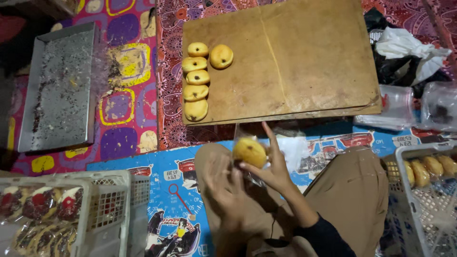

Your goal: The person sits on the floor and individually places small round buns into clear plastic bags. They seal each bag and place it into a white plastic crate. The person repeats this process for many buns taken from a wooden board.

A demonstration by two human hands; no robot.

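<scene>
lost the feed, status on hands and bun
Right hand pinching bun in clear bag. Left hand open beside it. Nothing in the way.

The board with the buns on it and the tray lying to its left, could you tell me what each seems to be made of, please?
The board looks like wood or pressed fibreboard: matt brown, scuffed, with a pale seam line. The tray looks like metal: dull grey, thin raised rim, speckled with crumbs. Neither can be told for certain.

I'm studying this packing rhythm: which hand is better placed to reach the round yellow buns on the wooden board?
Probably left hand: it is empty, while the right hand grips a round yellow bun.
</scene>
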